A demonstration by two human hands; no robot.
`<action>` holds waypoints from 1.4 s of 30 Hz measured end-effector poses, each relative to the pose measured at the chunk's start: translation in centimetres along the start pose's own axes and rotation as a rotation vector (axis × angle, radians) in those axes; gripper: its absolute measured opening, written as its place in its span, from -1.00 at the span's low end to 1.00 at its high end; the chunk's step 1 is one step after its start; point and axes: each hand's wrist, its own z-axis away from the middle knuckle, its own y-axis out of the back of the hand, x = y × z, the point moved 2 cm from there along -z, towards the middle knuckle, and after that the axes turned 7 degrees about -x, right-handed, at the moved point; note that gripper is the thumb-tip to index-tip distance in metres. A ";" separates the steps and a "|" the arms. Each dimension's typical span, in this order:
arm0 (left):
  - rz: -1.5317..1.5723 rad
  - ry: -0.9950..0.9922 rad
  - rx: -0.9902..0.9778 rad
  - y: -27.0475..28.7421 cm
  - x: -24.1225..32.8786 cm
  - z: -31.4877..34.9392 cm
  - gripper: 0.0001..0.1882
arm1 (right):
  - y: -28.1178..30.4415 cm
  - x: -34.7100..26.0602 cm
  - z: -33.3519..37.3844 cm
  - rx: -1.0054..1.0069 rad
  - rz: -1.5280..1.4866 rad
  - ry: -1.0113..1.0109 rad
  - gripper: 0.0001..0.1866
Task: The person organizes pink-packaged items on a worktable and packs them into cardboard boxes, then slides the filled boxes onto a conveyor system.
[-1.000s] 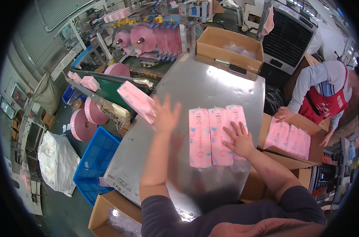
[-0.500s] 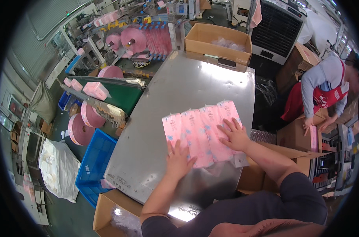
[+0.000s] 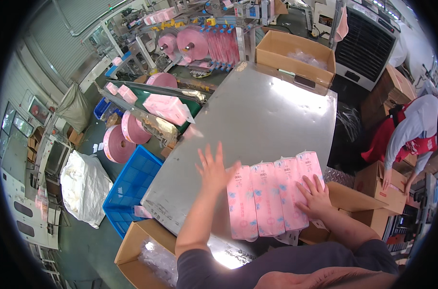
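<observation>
Several pink tissue packs (image 3: 269,204) with blue flower prints lie side by side in a row at the table's near right edge. My right hand (image 3: 316,197) rests flat on the rightmost packs, fingers spread. Raised above the metal table, my left hand (image 3: 212,168) has its fingers apart and holds nothing; it is just left of the row. Beyond it, a larger pink pack (image 3: 167,108) sits at the end of the green conveyor belt (image 3: 192,107), with smaller pink packs (image 3: 127,94) behind.
The metal table (image 3: 257,120) carries a cardboard box (image 3: 296,50) of clear plastic at its far end. A blue crate (image 3: 132,185) and another cardboard box (image 3: 137,245) stand along its left side. At the right, a co-worker (image 3: 406,130) bends over a carton (image 3: 380,185).
The row of packs has come closer to me and right in the picture. My left hand has lifted off it toward the conveyor, where the larger pack is farther along. The co-worker bends lower.
</observation>
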 end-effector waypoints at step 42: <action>1.763 0.158 -0.508 -8.4 4.3 11.0 -0.26 | 3.1 21.8 13.2 -0.126 -2.494 0.232 -0.39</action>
